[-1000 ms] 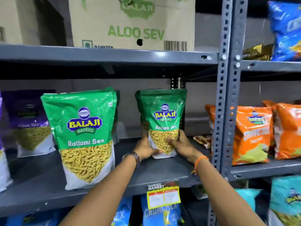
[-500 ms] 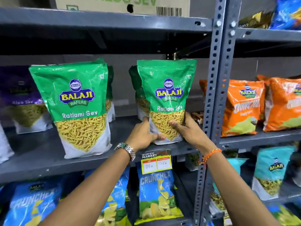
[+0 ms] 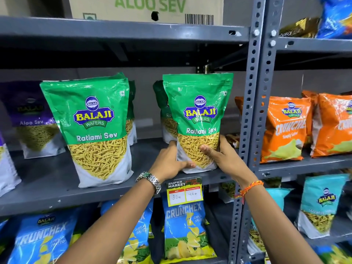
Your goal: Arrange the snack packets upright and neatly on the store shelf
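A green Ratlami Sev packet stands upright near the front edge of the grey middle shelf, right of centre. My left hand grips its lower left corner and my right hand holds its lower right side, thumb across the front. A second green packet stands just behind it, mostly hidden. Another Ratlami Sev packet stands upright to the left, with one more behind it.
Purple Aloo Sev packets stand at the far left. A perforated steel upright borders the packet's right side. Orange Crunchex packets fill the neighbouring bay. Blue Crunchex bags sit below, a price tag hangs on the edge, a carton above.
The held green packet has come forward from deep on the shelf to its front edge, both hands staying on its base. The camera has dropped and moved closer.
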A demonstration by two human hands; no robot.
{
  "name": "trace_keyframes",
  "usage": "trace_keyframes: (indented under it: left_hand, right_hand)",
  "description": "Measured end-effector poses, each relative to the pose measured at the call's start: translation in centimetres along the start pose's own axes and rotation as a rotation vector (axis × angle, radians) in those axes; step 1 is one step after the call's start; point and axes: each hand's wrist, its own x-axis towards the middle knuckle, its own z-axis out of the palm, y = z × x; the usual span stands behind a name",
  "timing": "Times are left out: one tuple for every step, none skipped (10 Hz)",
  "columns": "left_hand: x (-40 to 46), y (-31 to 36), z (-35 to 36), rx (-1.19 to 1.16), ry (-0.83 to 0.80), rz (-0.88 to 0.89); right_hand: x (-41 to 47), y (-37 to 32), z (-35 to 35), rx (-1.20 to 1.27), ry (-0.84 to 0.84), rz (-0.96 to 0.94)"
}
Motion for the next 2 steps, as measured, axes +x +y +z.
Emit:
trace_keyframes:
  left_hand:
    - [-0.02, -0.01, 0.07, -0.019, -0.001, 0.000]
    - [-0.48, 0.48, -0.17, -0.031, -0.009, -0.016]
  right_hand:
    - [-0.07, 0.13, 0.24, 0.018, 0.019, 0.023]
    - [-0.22, -0.62, 0.03, 0.038, 0.009, 0.049]
